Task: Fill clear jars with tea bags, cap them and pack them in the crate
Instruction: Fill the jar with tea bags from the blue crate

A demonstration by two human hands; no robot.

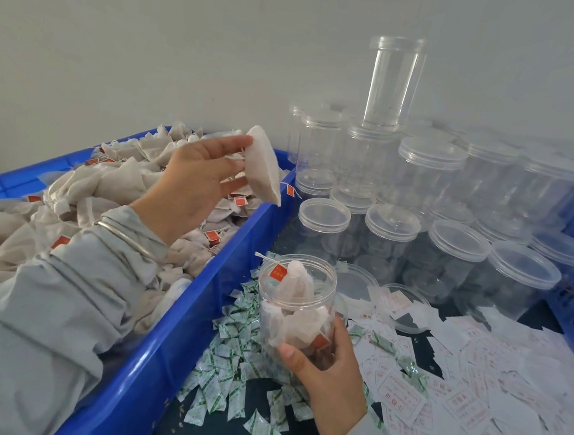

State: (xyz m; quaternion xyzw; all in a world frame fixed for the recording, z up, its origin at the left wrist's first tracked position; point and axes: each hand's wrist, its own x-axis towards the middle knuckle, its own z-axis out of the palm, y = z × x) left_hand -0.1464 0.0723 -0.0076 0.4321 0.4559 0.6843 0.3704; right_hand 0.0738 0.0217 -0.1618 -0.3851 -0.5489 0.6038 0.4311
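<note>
Filling station, seen from my head view: left hand (pixel 192 179) lifting a tea bag (pixel 264 165), right hand (pixel 326 375) steadying the open jar (pixel 296 304).

At left I see the blue crate (pixel 166 338) heaped with tea bags, its right rim just beside the jar; open air lies above that rim. My left hand is raised, fingers nearly straight, fingertips pinching one bag. My right fingers curl round the partly filled, uncapped jar. Green-printed sachets (pixel 231 377) ring its base; capped empty jars (pixel 427 207) crowd behind, paper labels (pixel 470 396) at right.
</note>
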